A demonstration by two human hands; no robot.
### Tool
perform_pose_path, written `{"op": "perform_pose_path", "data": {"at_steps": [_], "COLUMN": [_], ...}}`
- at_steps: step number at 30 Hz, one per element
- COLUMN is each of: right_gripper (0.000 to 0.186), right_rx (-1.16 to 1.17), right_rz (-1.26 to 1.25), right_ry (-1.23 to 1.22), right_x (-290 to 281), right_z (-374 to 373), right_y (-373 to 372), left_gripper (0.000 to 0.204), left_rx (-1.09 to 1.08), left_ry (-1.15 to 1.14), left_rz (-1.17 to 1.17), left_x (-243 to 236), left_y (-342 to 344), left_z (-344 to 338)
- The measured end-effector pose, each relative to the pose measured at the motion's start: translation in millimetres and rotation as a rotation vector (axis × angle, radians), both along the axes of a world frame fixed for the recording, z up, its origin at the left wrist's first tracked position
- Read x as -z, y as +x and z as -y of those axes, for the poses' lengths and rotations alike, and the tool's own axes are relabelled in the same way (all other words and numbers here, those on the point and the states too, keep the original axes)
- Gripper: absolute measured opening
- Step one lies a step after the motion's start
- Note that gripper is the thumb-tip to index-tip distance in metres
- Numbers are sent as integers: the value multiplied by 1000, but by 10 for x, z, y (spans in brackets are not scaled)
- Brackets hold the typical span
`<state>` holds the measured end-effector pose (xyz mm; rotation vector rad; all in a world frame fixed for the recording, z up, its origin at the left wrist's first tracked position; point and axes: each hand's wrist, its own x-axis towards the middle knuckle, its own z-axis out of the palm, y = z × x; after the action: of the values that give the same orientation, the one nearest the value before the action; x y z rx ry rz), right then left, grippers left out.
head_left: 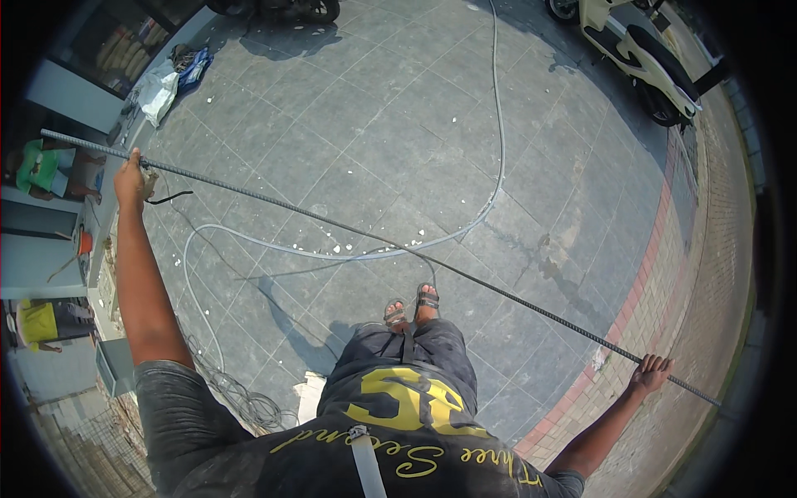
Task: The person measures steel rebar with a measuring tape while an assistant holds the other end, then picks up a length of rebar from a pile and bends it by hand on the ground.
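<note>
A long ribbed steel rebar (315, 214) slants across the view in front of me, from upper left to lower right, held above the tiled floor. My left hand (129, 181) is closed round it near its upper left end, arm stretched out. Toward the other end my right hand (652, 373) grips the bar, fingers wrapped over it. Close by my left hand is a short dark curved strip (170, 198); whether it is attached to anything I cannot tell. The bar's thin shadow falls on the tiles.
A grey hose (501, 141) loops over the tiles before my feet, among white chips. Coiled wire (249, 405) lies at lower left. A cream scooter (635, 54) stands at upper right. Two people, in green (40, 166) and yellow (37, 324) shirts, are at left, near a white sack (158, 91).
</note>
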<state>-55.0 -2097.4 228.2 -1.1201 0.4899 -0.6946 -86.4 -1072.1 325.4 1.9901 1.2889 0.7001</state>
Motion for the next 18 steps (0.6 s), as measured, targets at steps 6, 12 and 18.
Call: {"op": "perform_pose_path", "data": {"at_steps": [6, 12, 18], "right_gripper": [25, 22, 30], "right_rx": [-31, -603, -841], "right_rz": [-11, 176, 175], "right_ry": [-48, -159, 39], "right_x": [15, -1081, -1198], "right_z": [-322, -2781, -3180], "right_y": [361, 648, 752], "left_gripper": [59, 44, 46], "left_rx": [48, 95, 19], "left_ry": [176, 363, 55], "left_rz": [20, -248, -148], "left_x": [112, -516, 17], "left_y": [-260, 622, 328], "left_z": [-108, 1425, 1411]}}
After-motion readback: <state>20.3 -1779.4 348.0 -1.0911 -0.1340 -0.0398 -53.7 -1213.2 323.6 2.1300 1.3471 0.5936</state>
